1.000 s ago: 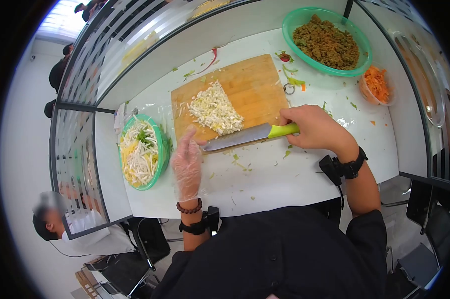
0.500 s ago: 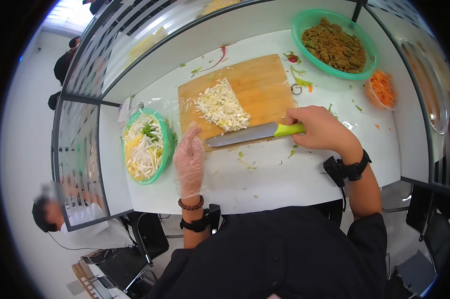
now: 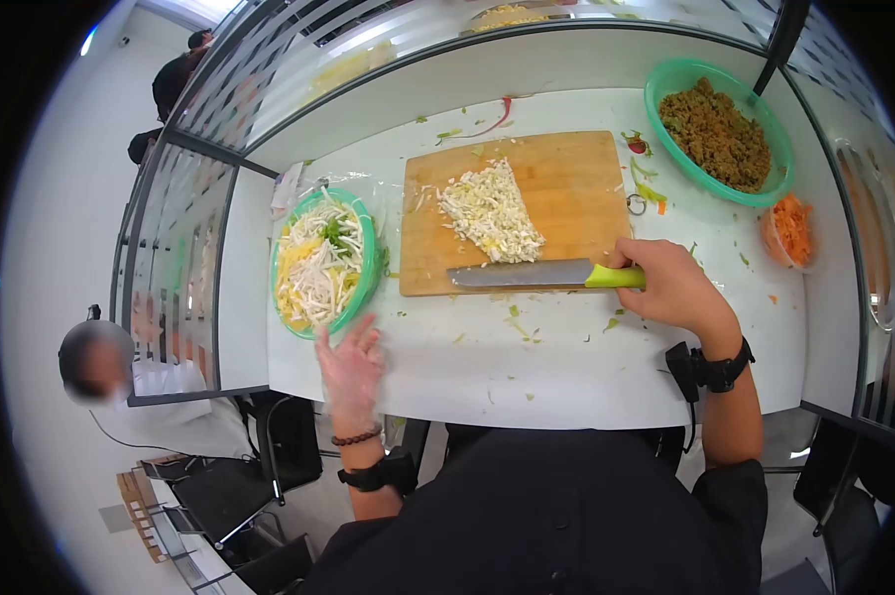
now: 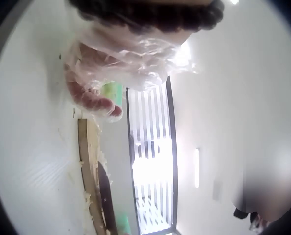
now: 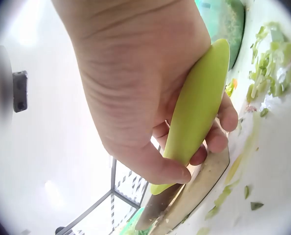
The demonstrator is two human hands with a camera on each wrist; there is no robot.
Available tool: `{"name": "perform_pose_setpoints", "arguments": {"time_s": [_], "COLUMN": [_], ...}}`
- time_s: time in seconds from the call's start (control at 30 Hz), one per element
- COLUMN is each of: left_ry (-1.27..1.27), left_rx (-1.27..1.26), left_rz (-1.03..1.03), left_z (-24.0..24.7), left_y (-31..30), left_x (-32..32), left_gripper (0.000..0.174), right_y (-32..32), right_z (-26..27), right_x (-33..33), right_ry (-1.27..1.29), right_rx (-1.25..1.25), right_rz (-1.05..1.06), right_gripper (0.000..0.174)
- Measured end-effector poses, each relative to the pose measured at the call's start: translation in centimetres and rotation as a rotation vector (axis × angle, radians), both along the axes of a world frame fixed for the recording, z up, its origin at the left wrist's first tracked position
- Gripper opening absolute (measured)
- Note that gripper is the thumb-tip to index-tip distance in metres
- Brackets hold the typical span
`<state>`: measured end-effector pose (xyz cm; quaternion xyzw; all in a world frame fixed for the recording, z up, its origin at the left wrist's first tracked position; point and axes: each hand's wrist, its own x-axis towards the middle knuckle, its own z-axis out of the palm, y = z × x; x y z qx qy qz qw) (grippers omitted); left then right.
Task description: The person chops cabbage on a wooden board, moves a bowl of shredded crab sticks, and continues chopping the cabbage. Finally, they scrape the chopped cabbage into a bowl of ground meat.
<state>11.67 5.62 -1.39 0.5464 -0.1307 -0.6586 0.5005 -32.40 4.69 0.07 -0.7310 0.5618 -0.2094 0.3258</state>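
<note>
In the head view my right hand (image 3: 677,288) holds a knife (image 3: 527,274) by its lime-green handle (image 5: 197,107), thumb and fingers around it. The blade lies along the near edge of a wooden cutting board (image 3: 576,188). A heap of finely chopped white and pale yellow pieces (image 3: 492,213) sits just beyond the blade. My left hand (image 3: 351,372), in a clear plastic glove, is over the table's near left part with nothing in its loosely spread fingers. Its fingertips are right at the near rim of a green bowl (image 3: 370,248) of white and yellow shreds topped with green bits.
A larger green bowl (image 3: 656,104) of brown crumbly food stands at the back right, beside a small clear tub of shredded carrot (image 3: 789,233). Vegetable scraps and a metal ring (image 3: 637,204) lie right of the board. Low white partitions (image 3: 368,129) border the table. A person sits at the left.
My left hand has moved away from the board and knife tip, left and nearer my body, toward the shreds bowl. The right hand keeps its grip on the knife. The head view has shifted.
</note>
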Motion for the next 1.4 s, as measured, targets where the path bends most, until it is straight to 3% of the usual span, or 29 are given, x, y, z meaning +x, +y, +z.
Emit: {"name": "perform_pose_setpoints", "arguments": {"time_s": [0.37, 0.67, 0.97, 1.3, 1.4], "left_ry": [-0.065, -0.207, -0.255, -0.314, -0.230], "left_rx": [0.033, -0.059, 0.011, -0.044, -0.078], "left_rz": [-0.031, -0.056, -0.063, -0.050, -0.092], "left_z": [-2.2, -5.0, -3.1, -3.7, -3.9], "left_y": [-3.0, -2.9, -3.1, -3.0, -3.0], "left_x": [2.1, 3.2, 1.4, 1.2, 1.8], "left_gripper": [0.060, 0.068, 0.075, 0.075, 0.069], "right_y": [0.1, 0.0, 0.1, -0.1, -0.1], "right_z": [-0.9, -0.8, -0.7, -0.5, -0.4], "right_x": [-0.5, -0.6, -0.5, -0.3, -0.3], "right_ry": [-0.042, -0.017, -0.037, 0.015, 0.005], "right_rx": [-0.073, 0.012, 0.018, 0.001, 0.002], "right_rz": [0.017, 0.014, 0.005, 0.013, 0.014], "right_gripper": [0.023, 0.021, 0.023, 0.022, 0.022]}}
